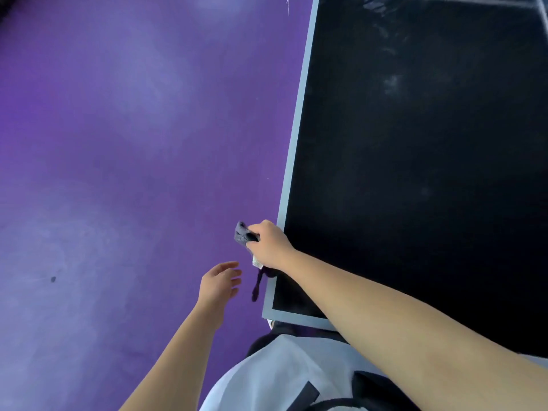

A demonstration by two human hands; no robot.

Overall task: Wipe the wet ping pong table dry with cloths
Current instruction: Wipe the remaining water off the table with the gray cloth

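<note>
The ping pong table [415,173] fills the right half of the view, black with a pale border line along its left and near edges. Faint smears show on its surface. My right hand [268,246] is closed on a bunched grey cloth [243,233], just past the table's left edge near the front corner. A dark strip of cloth [257,284] hangs below that hand, off the table's side. My left hand [221,281] hovers lower and to the left over the floor, fingers spread, holding nothing.
A purple floor [118,173] spreads across the left side, with a small dark spot [53,279] on it. My white shirt with a dark strap [284,372] shows at the bottom. The table's near left corner [267,315] is right in front of me.
</note>
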